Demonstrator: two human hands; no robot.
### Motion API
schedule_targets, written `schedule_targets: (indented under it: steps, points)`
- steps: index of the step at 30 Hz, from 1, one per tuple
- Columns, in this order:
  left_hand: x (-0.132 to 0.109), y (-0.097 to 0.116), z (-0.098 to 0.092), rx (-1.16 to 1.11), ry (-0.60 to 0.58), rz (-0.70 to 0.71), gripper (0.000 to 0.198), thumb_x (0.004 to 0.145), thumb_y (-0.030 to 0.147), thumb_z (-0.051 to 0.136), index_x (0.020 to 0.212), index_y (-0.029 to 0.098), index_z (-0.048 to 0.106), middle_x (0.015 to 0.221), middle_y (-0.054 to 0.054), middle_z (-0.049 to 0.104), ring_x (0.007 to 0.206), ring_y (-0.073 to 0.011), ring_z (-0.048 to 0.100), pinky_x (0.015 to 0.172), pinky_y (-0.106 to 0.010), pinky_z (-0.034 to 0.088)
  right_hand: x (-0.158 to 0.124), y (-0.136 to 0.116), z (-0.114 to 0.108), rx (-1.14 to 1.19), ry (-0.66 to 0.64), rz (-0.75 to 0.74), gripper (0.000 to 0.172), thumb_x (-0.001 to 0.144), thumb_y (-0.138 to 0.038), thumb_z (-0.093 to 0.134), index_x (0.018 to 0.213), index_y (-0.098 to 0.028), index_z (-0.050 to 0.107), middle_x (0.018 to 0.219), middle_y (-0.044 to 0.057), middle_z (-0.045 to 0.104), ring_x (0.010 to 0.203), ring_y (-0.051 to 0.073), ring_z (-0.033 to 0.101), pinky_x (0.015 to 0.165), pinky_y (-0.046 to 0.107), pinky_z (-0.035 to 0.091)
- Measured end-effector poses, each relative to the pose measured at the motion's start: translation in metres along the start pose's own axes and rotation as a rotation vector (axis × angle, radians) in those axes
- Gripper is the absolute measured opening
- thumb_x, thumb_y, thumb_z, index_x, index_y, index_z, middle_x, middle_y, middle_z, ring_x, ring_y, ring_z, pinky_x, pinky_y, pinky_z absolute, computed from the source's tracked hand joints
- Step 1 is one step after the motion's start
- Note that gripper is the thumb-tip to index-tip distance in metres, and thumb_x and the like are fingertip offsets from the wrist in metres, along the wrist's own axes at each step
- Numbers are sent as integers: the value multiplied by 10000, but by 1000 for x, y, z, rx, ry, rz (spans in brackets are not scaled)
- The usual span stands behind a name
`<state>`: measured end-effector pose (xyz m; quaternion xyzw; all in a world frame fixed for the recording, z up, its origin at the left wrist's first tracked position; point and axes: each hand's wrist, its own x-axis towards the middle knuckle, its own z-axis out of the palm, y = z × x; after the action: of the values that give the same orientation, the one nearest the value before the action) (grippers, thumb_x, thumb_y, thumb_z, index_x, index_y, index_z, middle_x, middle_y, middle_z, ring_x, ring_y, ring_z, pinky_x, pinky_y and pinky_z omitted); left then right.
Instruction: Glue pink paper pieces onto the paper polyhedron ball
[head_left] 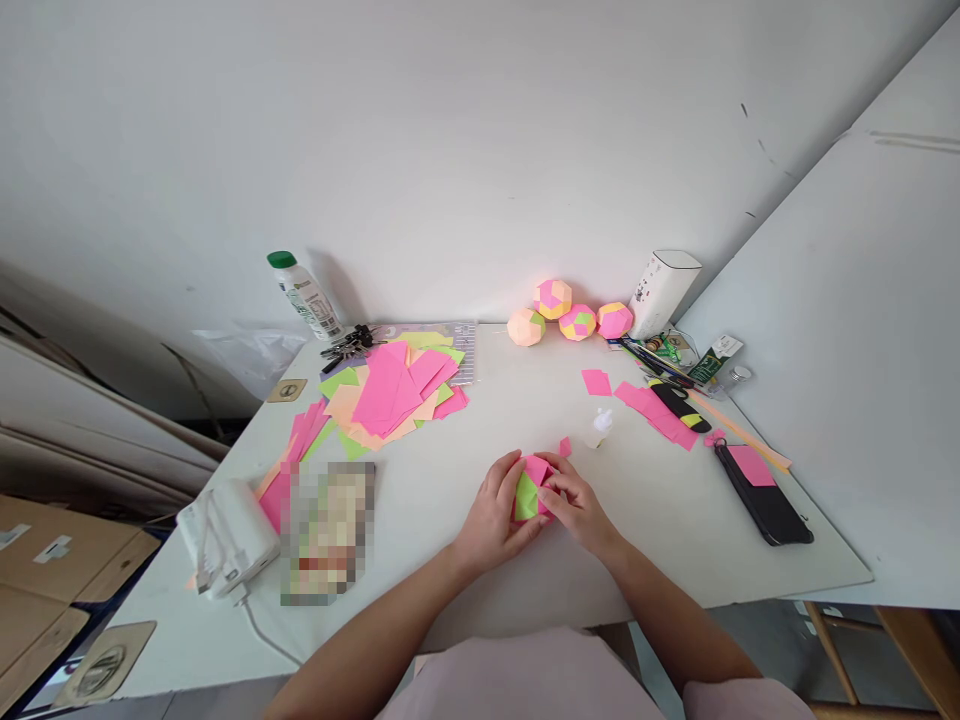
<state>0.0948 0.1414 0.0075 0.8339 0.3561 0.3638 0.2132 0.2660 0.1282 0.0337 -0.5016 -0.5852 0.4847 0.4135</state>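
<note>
Between both hands, at the near middle of the table, is a pink and green folded-paper ball (527,497). My left hand (491,515) wraps round its left side, fingers over the top and thumb beneath. My right hand (581,505) grips the right side, fingertips pressed on the paper; part of the ball is hidden under the fingers. Just beyond the right hand lies a small pink paper piece (565,446). A small white glue bottle (599,428) stands behind it, and a pink paper square (597,382) lies farther back.
Several finished paper balls (577,322) sit against the wall beside a white container (666,293). Loose coloured paper (397,395) is heaped at left, near a green-capped bottle (304,295). A white power bank (229,535) lies front left; a utility knife (679,405) and black phone (765,500) lie right.
</note>
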Motion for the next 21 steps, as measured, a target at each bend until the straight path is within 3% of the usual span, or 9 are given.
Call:
schedule_targets:
  steps: [21]
  points:
    - [1, 0, 0, -4, 7, 17, 688, 885, 416, 513, 1425, 212, 138, 1394, -224, 327, 1295, -346, 390, 971, -554, 434, 0, 1, 0, 2, -4, -19, 298, 848, -403, 554, 626, -206, 576, 1283, 60, 506, 1150, 221, 503, 951, 363, 424]
